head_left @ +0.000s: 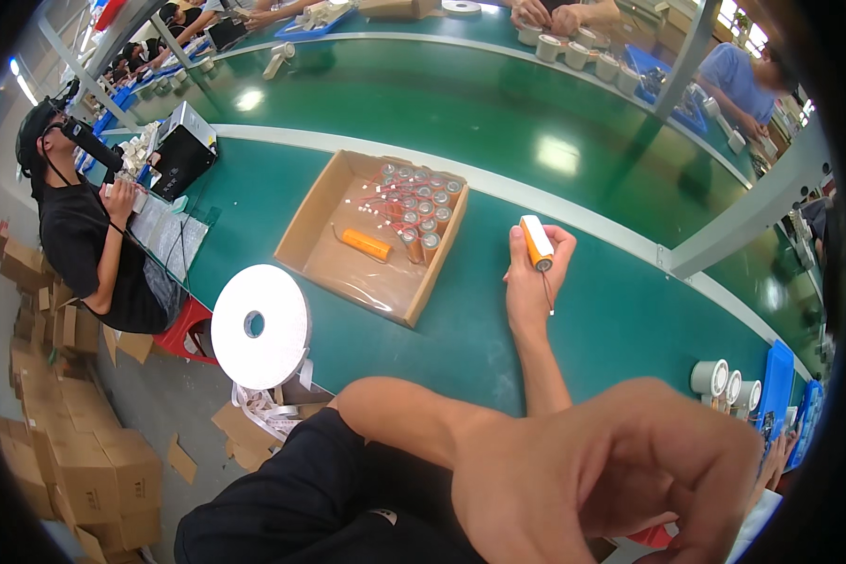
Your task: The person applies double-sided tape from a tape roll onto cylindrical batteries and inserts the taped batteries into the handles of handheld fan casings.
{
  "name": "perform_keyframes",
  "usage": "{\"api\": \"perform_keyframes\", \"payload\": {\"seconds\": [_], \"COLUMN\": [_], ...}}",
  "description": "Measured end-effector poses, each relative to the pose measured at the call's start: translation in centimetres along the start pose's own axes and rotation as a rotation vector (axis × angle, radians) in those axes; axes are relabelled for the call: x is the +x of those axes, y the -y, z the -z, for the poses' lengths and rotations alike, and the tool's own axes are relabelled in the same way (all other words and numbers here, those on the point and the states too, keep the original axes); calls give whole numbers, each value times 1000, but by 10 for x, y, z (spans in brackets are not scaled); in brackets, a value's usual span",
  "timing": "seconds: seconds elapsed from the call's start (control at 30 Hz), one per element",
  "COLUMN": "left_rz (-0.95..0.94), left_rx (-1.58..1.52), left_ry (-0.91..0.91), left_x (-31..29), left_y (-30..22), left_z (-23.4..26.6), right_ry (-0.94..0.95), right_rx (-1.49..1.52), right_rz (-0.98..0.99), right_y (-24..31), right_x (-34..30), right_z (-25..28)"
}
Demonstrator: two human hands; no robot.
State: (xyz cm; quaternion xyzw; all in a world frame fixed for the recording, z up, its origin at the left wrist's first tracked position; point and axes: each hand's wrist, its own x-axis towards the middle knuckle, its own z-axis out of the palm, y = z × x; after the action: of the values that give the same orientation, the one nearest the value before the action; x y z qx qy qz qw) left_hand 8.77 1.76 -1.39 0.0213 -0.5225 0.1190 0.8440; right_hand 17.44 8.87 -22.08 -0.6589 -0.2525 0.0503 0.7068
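In my right hand (541, 282), above the green bench, an orange cylindrical battery (537, 246) is gripped between thumb and fingers. A white strip lies along its upper side, and a thin wire hangs from its lower end. My left hand (620, 470) is raised very close at the lower right, its fingers curled; whatever it may hold is hidden. Left of the right hand stands an open cardboard box (307, 209). Inside it, several upright batteries (428, 211) with red and white leads crowd one corner, and another orange battery (366, 244) lies on its side.
A large white tape roll (285, 324) stands by the bench's near edge, with loose strips (265, 412) below. White cylindrical parts (709, 377) and a blue tray (776, 385) are at the right. A co-worker (89, 226) sits left; cartons (94, 451) stack on the floor.
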Motion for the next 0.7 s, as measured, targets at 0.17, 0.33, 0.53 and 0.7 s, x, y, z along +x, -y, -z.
{"api": "perform_keyframes", "payload": {"seconds": [0.17,0.33,0.53,0.7], "left_rz": [-24,12,-37,-35], "left_rx": [-87,-233,-74,-56], "left_ry": [-15,47,-24,-31], "left_x": [0,-2,-6,-6], "left_y": [4,14,9,11], "left_z": [-4,0,-4,-5], "right_ry": [23,9,-2,28], "right_rx": [79,66,51,67], "right_rz": [-191,-144,-134,-182], "right_y": [17,13,13,17], "right_x": [-3,-3,-3,-4], "right_z": [2,3,2,0]}}
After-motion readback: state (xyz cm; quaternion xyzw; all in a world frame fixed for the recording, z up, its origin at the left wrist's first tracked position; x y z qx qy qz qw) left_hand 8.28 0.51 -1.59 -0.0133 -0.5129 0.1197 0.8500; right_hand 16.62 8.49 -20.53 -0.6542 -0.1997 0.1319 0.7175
